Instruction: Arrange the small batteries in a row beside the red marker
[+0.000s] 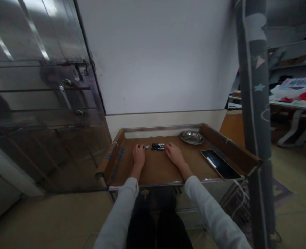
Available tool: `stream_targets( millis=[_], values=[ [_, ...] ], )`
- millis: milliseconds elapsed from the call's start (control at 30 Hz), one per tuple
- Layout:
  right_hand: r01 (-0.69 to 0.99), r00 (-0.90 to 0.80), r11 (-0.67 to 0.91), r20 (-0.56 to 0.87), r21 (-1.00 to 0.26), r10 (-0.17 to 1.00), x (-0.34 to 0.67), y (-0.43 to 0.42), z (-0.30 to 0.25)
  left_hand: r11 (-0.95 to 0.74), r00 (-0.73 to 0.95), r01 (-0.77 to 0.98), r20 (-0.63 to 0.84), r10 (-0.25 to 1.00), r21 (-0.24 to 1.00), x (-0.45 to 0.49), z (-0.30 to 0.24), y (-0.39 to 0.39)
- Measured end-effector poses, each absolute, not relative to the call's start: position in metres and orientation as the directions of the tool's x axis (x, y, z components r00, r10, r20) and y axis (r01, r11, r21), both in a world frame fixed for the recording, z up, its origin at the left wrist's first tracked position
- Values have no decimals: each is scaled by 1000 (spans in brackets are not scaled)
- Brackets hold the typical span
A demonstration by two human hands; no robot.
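Several slim black pen-like sticks (158, 147) with shiny ends lie side by side on the brown cardboard lining of a tray-like table (156, 169). Left of them are a few small silver pieces (146, 147), too small to name exactly. My left hand (139, 155) rests on the cardboard with its fingers curled in and the fingertips closed at those silver pieces. At the right end of the black sticks lies my right hand (174, 154), its fingers loosely extended and the fingertips close to or touching the sticks. I see nothing held in it.
A round metal dish (191, 137) stands at the back right of the table. A dark-screened phone or tablet (220, 164) lies at the right. Raised cardboard sides (230, 148) edge the table. A wall is behind, a metal door (51, 103) left, a wrapped grey pillar (258, 103) right.
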State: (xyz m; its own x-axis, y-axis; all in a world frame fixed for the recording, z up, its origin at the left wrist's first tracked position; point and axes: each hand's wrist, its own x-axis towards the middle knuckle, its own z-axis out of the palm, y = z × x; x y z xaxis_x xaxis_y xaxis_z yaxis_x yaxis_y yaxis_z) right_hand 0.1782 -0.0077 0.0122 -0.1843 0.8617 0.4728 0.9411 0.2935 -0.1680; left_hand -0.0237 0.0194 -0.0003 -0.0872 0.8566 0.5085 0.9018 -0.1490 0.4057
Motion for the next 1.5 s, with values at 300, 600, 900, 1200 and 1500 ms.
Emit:
stream_targets(
  millis=[300, 600, 900, 1200, 1500],
  values=[
    [879, -258, 418, 508, -230, 822, 172, -6, 9, -436, 150, 827, 608, 780, 355, -22, 0, 21],
    [901, -252, 384, 474, -204, 844, 173, -6, 5, -617, 387, 701, 535, 751, 358, -17, 2, 18],
    [897, -248, 383, 463, -223, 851, 173, -6, 4, -614, 412, 720, 512, 754, 325, -17, 3, 14],
    [874, -289, 426, 453, -234, 843, 175, 1, -3, -642, 457, 684, 483, 747, 346, -14, 6, 12],
    [752, -376, 573, 502, -327, 779, 168, -1, 2, -706, 500, 509, 499, 708, 493, -8, 5, 14]
  ],
)
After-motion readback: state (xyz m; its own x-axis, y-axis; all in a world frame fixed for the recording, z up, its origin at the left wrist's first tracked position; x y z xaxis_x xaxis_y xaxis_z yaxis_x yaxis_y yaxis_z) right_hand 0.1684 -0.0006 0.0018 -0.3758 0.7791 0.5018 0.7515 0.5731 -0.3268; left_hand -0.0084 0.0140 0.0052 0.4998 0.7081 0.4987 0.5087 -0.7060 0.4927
